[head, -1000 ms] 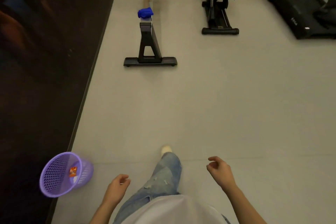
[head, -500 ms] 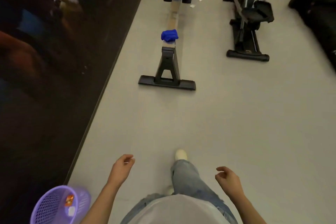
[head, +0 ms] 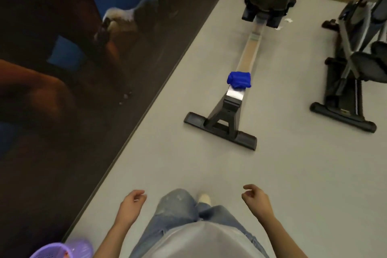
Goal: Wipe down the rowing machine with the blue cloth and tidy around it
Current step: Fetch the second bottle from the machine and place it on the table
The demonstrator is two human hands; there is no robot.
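Blue cloth (head: 239, 79) sits bunched on the rowing machine (head: 227, 119) rail, just above its near foot. 2 hands hang near us: left hand (head: 130, 205) and right hand (head: 256, 200), loosely curled, holding nothing. Purple basket (head: 52, 252) near left; another exercise machine (head: 351, 65) far right.

Both bare forearms reach up from the bottom of the frame, left hand (head: 130, 205) and right hand (head: 256, 199) loosely curled, holding nothing.
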